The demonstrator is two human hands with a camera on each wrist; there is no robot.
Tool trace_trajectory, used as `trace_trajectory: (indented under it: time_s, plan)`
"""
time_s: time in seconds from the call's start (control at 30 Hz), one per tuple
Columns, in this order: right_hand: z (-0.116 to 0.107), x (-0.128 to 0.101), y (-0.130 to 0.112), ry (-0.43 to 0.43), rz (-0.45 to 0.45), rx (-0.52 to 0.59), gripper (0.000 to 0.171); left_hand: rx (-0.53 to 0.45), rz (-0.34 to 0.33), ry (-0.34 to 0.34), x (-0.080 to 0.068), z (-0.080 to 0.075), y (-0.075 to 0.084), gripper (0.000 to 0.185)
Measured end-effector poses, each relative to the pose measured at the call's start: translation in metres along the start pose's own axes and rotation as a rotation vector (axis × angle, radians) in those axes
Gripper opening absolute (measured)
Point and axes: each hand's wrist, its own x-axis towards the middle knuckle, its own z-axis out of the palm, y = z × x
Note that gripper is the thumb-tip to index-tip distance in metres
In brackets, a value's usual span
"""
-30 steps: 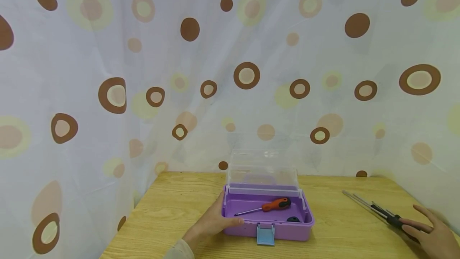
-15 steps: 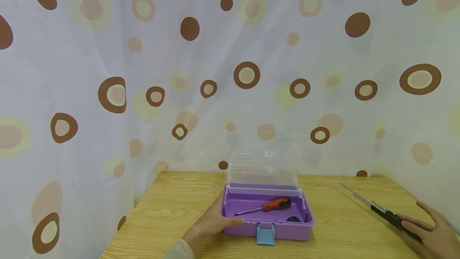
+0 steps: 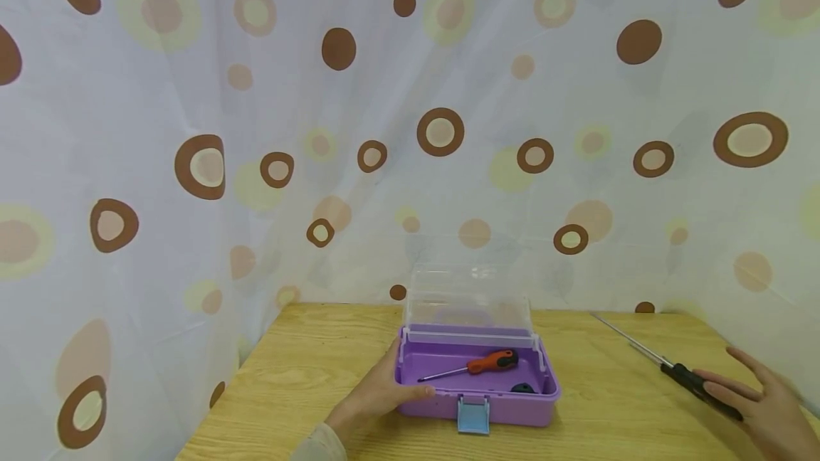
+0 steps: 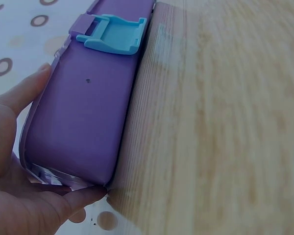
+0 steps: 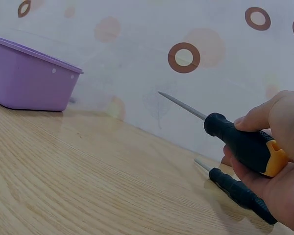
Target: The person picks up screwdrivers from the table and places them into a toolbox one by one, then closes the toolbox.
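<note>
A purple toolbox (image 3: 500,412) stands on the table with its clear lid (image 3: 470,297) tipped back and its blue latch (image 3: 473,418) hanging down. My left hand (image 3: 379,388) grips the box's left end, thumb at the front rim, as the left wrist view also shows. Inside lies an orange-and-black screwdriver (image 3: 490,363), with a dark rounded thing (image 3: 522,388) partly hidden by the front wall. Over to the right, my right hand (image 3: 765,407) holds a black-and-yellow screwdriver (image 5: 240,147) by its handle, tip pointing forward and left. Beneath it, a second dark-handled screwdriver (image 5: 237,191) lies on the table.
The wooden table (image 3: 307,361) meets a patterned curtain (image 3: 359,91) at the back and along both sides. Bare wood lies between the toolbox and my right hand.
My right hand has taken hold of one screwdriver and raised it; its tip has shifted up and left, away from the other screwdriver. The left hand and toolbox stay put.
</note>
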Motion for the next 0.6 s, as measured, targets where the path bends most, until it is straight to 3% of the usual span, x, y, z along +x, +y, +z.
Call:
trace_trajectory:
  time_s: [0.17, 0.27, 0.6]
  plan:
    - [0.012, 0.0, -0.003, -0.088, -0.087, 0.203, 0.075, -0.012, 0.0, 0.004, 0.0, -0.001, -0.001, 0.119]
    - [0.021, 0.003, -0.008, -0.133, -0.085, 0.291, 0.07, -0.015, -0.002, 0.003, -0.001, -0.002, -0.003, 0.12]
    - [0.048, 0.018, -0.033, -0.353, -0.135, 0.418, 0.069, 0.016, -0.029, 0.028, -0.001, -0.001, -0.002, 0.12]
